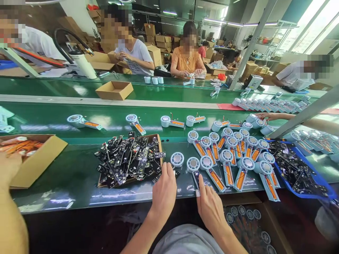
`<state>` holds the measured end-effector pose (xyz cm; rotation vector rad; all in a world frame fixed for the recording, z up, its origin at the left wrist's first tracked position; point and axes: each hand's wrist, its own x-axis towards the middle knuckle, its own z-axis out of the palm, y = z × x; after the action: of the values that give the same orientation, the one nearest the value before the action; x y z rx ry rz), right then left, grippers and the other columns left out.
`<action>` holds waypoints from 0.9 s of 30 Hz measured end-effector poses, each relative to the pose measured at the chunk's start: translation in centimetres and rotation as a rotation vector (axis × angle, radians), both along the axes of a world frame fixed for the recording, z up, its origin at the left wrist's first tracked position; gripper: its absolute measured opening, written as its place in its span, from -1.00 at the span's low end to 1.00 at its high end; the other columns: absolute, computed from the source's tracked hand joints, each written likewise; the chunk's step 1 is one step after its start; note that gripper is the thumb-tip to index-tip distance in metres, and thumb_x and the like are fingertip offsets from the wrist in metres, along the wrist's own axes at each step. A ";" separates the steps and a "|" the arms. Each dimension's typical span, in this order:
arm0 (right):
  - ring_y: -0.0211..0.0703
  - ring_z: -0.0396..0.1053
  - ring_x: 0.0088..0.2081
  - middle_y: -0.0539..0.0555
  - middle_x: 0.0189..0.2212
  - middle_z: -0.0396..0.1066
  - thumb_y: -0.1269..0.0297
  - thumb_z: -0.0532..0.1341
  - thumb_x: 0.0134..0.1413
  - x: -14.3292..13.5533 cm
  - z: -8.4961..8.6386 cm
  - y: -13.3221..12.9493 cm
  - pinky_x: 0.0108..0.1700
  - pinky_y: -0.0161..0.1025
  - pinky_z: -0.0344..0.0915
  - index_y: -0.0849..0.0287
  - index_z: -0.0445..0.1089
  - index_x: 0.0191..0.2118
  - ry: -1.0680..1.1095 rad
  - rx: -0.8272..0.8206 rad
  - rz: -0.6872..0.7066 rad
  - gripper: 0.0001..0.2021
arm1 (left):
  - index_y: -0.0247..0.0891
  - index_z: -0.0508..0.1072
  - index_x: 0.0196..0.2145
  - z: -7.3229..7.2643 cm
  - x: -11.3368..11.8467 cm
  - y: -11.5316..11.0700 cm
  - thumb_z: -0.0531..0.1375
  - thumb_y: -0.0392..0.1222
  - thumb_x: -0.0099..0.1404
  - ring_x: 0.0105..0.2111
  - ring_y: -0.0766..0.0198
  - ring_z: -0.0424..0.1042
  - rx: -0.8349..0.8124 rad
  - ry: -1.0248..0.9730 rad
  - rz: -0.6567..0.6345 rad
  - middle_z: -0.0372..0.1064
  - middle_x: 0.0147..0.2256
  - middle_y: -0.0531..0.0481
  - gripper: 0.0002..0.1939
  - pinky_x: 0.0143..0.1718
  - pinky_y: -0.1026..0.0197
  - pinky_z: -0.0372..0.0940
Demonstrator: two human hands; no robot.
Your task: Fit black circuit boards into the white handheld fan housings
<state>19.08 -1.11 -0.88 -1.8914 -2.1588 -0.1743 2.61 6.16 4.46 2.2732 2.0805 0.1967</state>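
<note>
My right hand is closed at the handle of a light-blue handheld fan lying on the bench. Its index finger rests on a black circuit board set in that handle, and the thumb is at the handle's lower end. My left hand is closed, fingers together, just below another fan's round head. A dark board edge shows beside its fingertips, but what they grip is hidden. Left of it, a heap of black circuit boards fills a shallow cardboard box.
Many fans with orange-filled handles crowd the bench on the right, beside a blue tray of boards. More fans lie along the green conveyor. Another person's arm reaches into a carton at left; a co-worker's hand touches fans.
</note>
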 end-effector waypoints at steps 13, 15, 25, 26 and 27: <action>-0.04 0.38 -0.32 0.11 -0.25 0.39 0.72 0.01 0.14 -1.0 -1.0 3.3 -0.27 -0.15 0.42 0.10 -0.20 0.45 -0.079 0.065 -0.100 -0.19 | -0.44 0.42 -0.07 0.9 1.0 2.2 -0.08 -0.50 0.43 -0.30 0.01 0.64 -0.132 0.110 -0.027 0.54 -0.31 -0.21 -0.69 -0.36 0.14 0.50; -0.05 0.38 -0.33 0.10 -0.25 0.38 0.71 0.00 0.14 -0.7 -0.1 3.5 -0.28 -0.16 0.41 0.07 -0.18 0.45 -0.043 0.082 -0.080 -0.19 | -0.38 0.43 -0.11 1.5 1.0 2.4 -0.03 -0.48 0.42 -0.29 0.03 0.64 -0.128 0.091 -0.039 0.55 -0.31 -0.18 -0.73 -0.35 0.16 0.50; 0.05 0.42 -0.11 0.29 -0.11 0.39 0.68 -0.01 0.16 -2.1 11.5 16.3 -0.11 -0.13 0.39 0.23 -0.04 0.40 -0.051 -0.088 -0.071 -0.31 | -0.47 0.40 -0.01 9.1 2.7 13.9 0.00 -0.33 0.47 -0.08 -0.06 0.56 0.015 -0.168 0.156 0.52 -0.14 -0.39 -0.74 -0.13 0.08 0.43; 0.07 0.42 -0.07 0.31 -0.07 0.38 0.65 0.00 0.20 -2.7 12.3 18.9 -0.08 -0.13 0.38 0.23 -0.04 0.40 -0.050 -0.134 -0.045 -0.34 | -0.50 0.39 0.01 9.6 2.6 16.5 0.02 -0.35 0.45 -0.06 -0.06 0.55 0.018 -0.174 0.178 0.51 -0.11 -0.41 -0.73 -0.11 0.07 0.42; 0.08 0.40 -0.02 0.35 -0.04 0.37 0.62 0.01 0.24 -3.3 12.9 21.4 -0.05 -0.11 0.37 0.25 -0.05 0.39 -0.055 -0.193 -0.030 -0.37 | -0.50 0.39 0.04 10.0 2.5 19.1 0.06 -0.34 0.44 -0.03 -0.04 0.53 0.016 -0.180 0.195 0.50 -0.08 -0.40 -0.72 -0.08 0.06 0.41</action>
<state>15.82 20.33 12.06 -2.0459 -2.2558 -0.0248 5.07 25.25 14.46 1.9753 2.2076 0.4114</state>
